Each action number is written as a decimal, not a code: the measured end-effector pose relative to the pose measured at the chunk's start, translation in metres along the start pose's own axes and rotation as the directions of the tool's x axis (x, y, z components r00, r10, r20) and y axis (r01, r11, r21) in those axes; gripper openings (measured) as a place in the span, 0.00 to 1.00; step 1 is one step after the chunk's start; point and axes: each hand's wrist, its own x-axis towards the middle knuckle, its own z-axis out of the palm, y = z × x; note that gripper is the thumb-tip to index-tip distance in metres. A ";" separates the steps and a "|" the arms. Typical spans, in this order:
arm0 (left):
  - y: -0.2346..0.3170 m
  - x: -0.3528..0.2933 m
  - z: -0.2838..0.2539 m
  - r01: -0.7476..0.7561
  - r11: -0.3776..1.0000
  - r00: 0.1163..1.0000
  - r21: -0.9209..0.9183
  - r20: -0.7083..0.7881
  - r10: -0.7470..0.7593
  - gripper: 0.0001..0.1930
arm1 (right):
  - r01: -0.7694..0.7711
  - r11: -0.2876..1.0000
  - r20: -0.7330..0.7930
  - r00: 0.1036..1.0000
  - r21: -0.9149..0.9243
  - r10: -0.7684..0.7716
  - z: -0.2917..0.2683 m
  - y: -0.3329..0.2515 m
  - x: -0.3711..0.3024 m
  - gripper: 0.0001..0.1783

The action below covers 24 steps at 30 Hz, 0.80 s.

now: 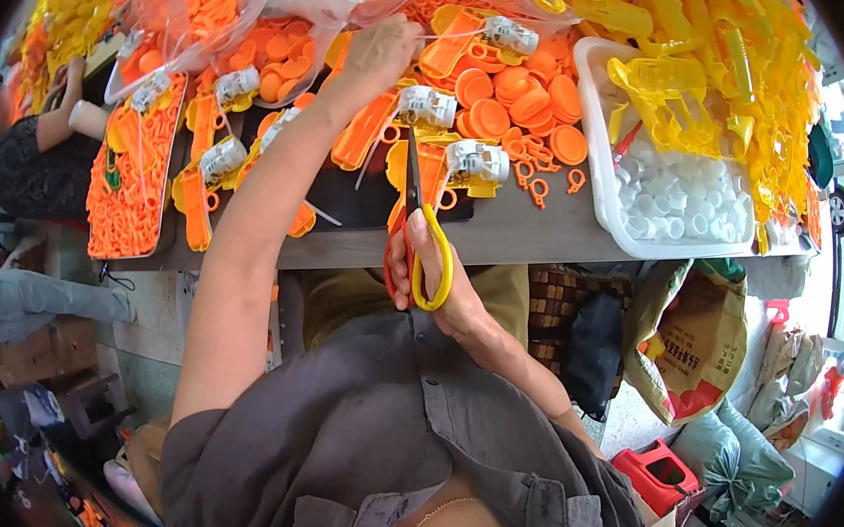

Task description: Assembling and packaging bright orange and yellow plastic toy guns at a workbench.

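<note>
At the far side of the table, my left hand (380, 54) has its fingers closed at the end of a thin white strip (452, 35) like a cable tie. This strip runs to a yellow-and-orange toy part with a white motor-like unit (511, 35). Near the table's front edge my right hand (454, 301) grips scissors (435, 270) with a yellow and a red handle. Their dark blades point away from me, beside another white unit (477, 160) on an orange part. Several similar assemblies, such as one with a white unit (428, 106), lie around my left forearm.
Orange discs (490, 119) are heaped behind the assemblies. To the right, a white bin (634, 244) holds small translucent caps, with yellow plastic parts (668, 89) piled over it. An orange-filled tray (127, 188) stands left. Another person (35, 154) sits farther left.
</note>
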 end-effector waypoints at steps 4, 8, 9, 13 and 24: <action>-0.003 0.011 -0.010 -0.061 0.996 0.997 -0.070 -0.058 0.057 0.09 | 0.007 1.000 -0.107 0.994 0.028 -0.004 -0.013 -0.019 0.000 0.35; 0.028 0.010 -0.045 0.005 0.976 1.000 -0.216 0.019 -0.001 0.13 | 0.037 0.976 -0.159 0.987 0.215 -0.002 -0.031 -0.036 0.018 0.37; 0.033 0.006 -0.045 0.003 0.977 1.000 -0.215 0.025 0.003 0.13 | 0.044 0.966 -0.153 0.988 0.253 -0.005 -0.038 -0.034 0.029 0.39; 0.043 -0.022 -0.042 0.106 0.914 0.992 -0.391 0.105 -0.071 0.15 | -0.053 0.978 -0.130 0.988 0.200 0.080 -0.042 -0.046 0.046 0.41; 0.065 -0.053 -0.030 0.156 0.899 0.986 -0.408 0.012 -0.166 0.10 | -0.090 0.996 -0.088 0.992 0.000 0.089 -0.046 -0.042 0.054 0.47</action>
